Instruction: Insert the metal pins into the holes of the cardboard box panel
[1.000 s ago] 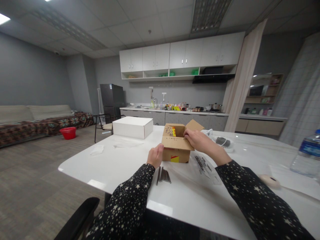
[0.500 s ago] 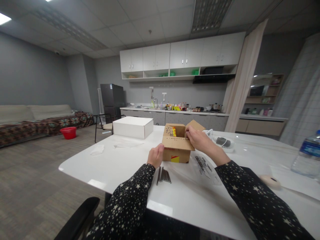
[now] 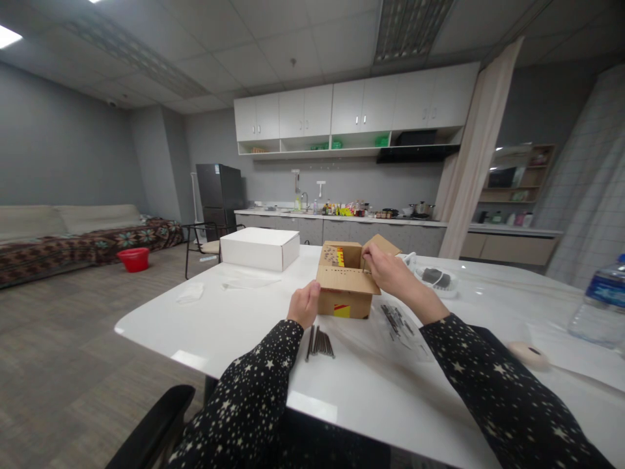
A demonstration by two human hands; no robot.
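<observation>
A small open cardboard box (image 3: pixel 354 306) stands on the table, its near flap (image 3: pixel 344 281) lying across the front and marked by a row of small holes. My left hand (image 3: pixel 305 305) is closed on the flap's left edge. Over the box's right side, my right hand (image 3: pixel 385 268) pinches a thin, dark rod, seemingly a nail, pointing down at the flap's far edge. Several long dark nails (image 3: pixel 321 342) lie in a bunch in front of the box. To its right is a clear plastic bag (image 3: pixel 403 329) with more dark metal pieces.
A white box (image 3: pixel 261 249) is on the table's far left, with a crumpled tissue (image 3: pixel 190 293) in front of it. Right of the cardboard box sit a white dish (image 3: pixel 445 286) holding a grey thing, a computer mouse (image 3: pixel 527 355) and a water bottle (image 3: pixel 600 306).
My right hand has risen slightly, and more of the thin rod shows below its fingers. My left hand and the box have stayed in place.
</observation>
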